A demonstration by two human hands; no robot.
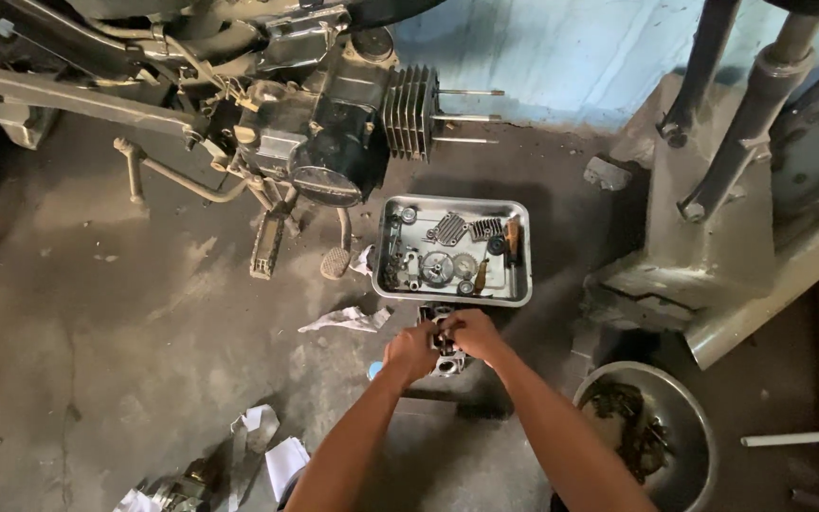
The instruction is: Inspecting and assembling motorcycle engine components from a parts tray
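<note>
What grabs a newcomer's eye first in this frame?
Both hands, the left hand and right hand, meet at lower centre around a small metal engine part, held just above the oily concrete floor. Right behind them sits a rectangular metal tray full of gears, finned covers and small parts. Above the tray, at top centre, hangs the motorcycle engine with its bare finned cylinder and protruding studs; a round metal basin sits at lower right.

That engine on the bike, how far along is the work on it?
Already done: the engine has bare studs sticking out past its cylinder, and loose parts lie in the tray. In hand: the left hand and right hand hold a metal part over the floor. Left: nothing is refitted yet.
</note>
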